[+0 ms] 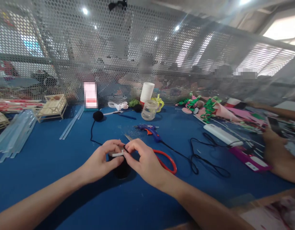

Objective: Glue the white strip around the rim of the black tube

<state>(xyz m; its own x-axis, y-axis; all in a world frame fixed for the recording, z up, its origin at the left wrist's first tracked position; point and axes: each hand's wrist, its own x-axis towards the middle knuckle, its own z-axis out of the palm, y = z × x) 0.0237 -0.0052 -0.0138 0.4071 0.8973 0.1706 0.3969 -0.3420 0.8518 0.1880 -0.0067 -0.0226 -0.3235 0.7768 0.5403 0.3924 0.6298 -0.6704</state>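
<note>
In the lower middle, a black cup-like piece [121,169] with a white rim [117,154] stands between my hands. My left hand [105,158] is closed around its left side, thumb and fingers at the rim. My right hand [142,161] pinches a short length of black yarn against the rim's right side. A black strand [91,131] runs from a small yarn ball [98,116] toward my left hand. Under my right hand lie scissors, their red handles [172,164] showing to its right and a blade tip [128,137] above it. The cup's inside is mostly hidden.
A blue glue gun [149,129] lies beyond my right hand, its cord trailing right to a purple power strip [250,159]. Glue sticks [15,134] lie left. Behind stand paper cups [147,91] and a clear jar [149,111]. Another person's arm [279,156] reaches in at right.
</note>
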